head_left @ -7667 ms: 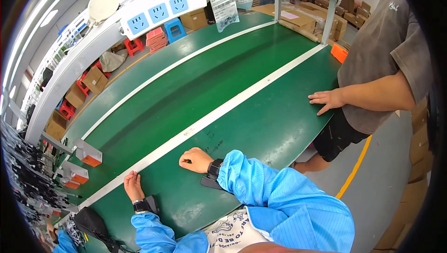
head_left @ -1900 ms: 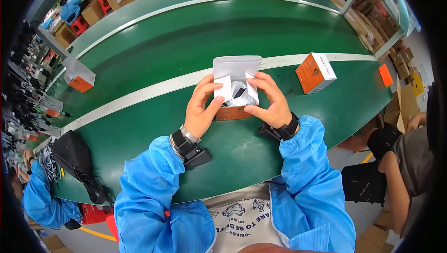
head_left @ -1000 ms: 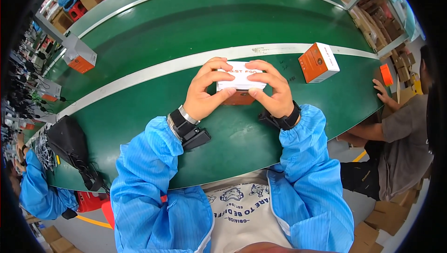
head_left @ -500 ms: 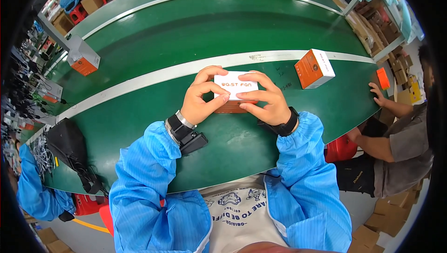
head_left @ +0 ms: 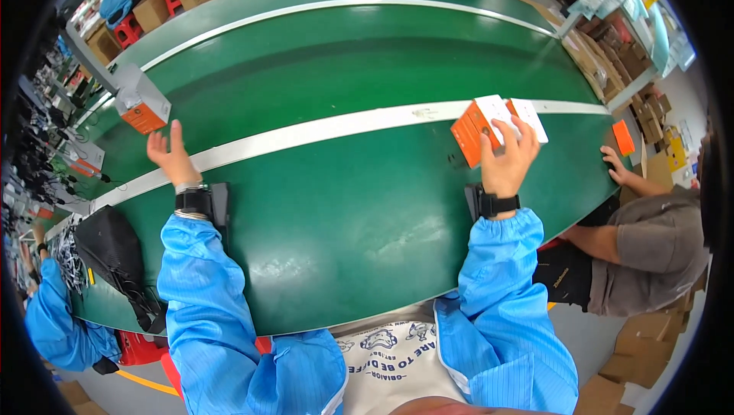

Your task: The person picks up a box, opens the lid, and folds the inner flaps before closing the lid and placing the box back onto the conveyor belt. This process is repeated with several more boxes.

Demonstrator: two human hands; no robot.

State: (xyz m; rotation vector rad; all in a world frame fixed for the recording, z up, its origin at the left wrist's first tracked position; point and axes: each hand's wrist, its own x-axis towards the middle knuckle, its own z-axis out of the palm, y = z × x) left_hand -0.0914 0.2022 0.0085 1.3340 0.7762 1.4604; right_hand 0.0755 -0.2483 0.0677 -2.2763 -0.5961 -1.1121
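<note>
My right hand [head_left: 506, 163] is at the right, with fingers spread and bent over the near right part of an orange and white carton [head_left: 468, 134]. Some fingertips overlap its white face; whether they touch it I cannot tell. Close against that carton, on its right, stands a second white and orange carton [head_left: 534, 118], partly hidden by my fingers. At the left, my left hand [head_left: 174, 157] is raised over the table, open and holding nothing. Just beyond its fingertips is a grey-white and orange box [head_left: 144, 108]. Dark straps with black devices circle both my wrists.
The green table [head_left: 336, 224] has a white strip [head_left: 329, 128] across it. A black bag [head_left: 111, 247] lies at the left edge. At the right, a co-worker's hand [head_left: 615, 164] rests near an orange object [head_left: 623, 138]. Another person's blue sleeve [head_left: 57, 304] shows at lower left.
The carton held between both my hands has moved right and now stands beside the other carton. My left hand has let go and swung far left; my right hand has gone right with the carton.
</note>
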